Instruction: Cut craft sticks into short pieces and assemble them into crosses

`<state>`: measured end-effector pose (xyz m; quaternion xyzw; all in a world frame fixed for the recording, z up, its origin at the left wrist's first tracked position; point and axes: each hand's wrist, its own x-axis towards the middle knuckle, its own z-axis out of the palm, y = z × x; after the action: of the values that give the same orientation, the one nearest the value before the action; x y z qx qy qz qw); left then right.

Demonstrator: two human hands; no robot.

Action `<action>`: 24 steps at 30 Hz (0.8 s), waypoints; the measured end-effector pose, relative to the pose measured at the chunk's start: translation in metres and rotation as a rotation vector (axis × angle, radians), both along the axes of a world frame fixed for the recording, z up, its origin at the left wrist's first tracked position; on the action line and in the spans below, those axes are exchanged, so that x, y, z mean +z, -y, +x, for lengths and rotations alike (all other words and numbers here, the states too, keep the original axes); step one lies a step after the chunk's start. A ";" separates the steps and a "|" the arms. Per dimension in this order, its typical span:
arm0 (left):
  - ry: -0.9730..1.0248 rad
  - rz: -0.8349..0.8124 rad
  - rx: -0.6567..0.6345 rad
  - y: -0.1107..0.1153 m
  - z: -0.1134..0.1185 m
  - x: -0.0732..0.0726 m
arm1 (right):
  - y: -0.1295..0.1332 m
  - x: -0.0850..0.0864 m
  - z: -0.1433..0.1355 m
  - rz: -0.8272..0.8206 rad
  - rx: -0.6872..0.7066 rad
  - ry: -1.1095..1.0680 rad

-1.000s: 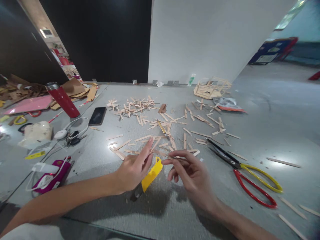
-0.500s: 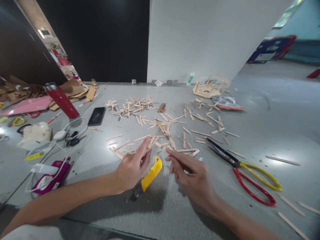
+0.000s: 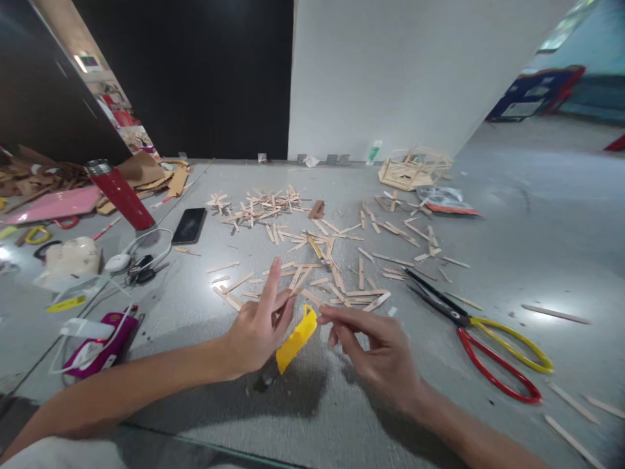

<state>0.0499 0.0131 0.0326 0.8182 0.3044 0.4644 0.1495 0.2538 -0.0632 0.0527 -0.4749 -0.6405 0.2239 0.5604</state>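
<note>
My left hand (image 3: 261, 329) is over the table with its index finger raised. Its thumb and other fingers are pressed together, and what they hold, if anything, is too small to make out. Facing it, my right hand (image 3: 374, 339) pinches the near end of a short wooden craft stick (image 3: 311, 297). The stick's far end reaches close to my left fingertips; whether they touch is unclear. Below and between the hands lies a yellow cutter (image 3: 297, 340), partly behind my left hand. Loose craft sticks (image 3: 339, 279) are scattered just beyond, with a pencil (image 3: 317, 249) among them.
Large scissors (image 3: 461, 319) with red and yellow handles lie at right. A stick framework (image 3: 415, 170) stands at the back beside a plastic packet (image 3: 446, 200). On the left are a phone (image 3: 189, 226), red flask (image 3: 122, 198), keys (image 3: 144, 270), cables and a purple power bank (image 3: 105, 345).
My right hand has shifted slightly left and down with the stick, closer to my left hand. My left index finger has lifted away from the thumb and points up.
</note>
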 end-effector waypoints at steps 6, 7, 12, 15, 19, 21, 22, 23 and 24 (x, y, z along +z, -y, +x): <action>-0.012 0.213 0.052 -0.002 0.006 0.009 | 0.000 0.004 -0.001 0.073 0.009 0.038; -0.011 0.225 0.059 -0.002 0.006 0.009 | 0.000 0.004 -0.001 0.071 0.006 0.043; -0.032 0.261 0.071 -0.003 0.005 0.006 | 0.001 0.002 0.000 0.018 0.002 0.066; -0.058 0.304 0.056 -0.002 0.005 0.006 | 0.001 0.003 0.000 -0.001 0.003 0.057; -0.090 0.383 0.035 -0.002 0.003 0.005 | 0.000 0.004 -0.001 -0.066 0.019 -0.030; -0.108 0.411 0.034 -0.002 0.001 0.003 | 0.000 0.004 -0.001 -0.092 0.042 -0.066; -0.122 0.428 0.033 -0.002 0.001 0.002 | 0.000 0.004 -0.001 -0.097 0.049 -0.072; -0.133 0.445 0.035 -0.002 0.000 0.002 | 0.001 0.004 -0.001 -0.097 0.054 -0.072; -0.144 0.462 0.036 -0.003 0.000 0.001 | 0.001 0.004 -0.001 -0.101 0.058 -0.068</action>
<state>0.0497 0.0157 0.0339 0.8561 0.2145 0.4646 -0.0724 0.2533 -0.0641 0.0565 -0.4759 -0.6224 0.2881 0.5506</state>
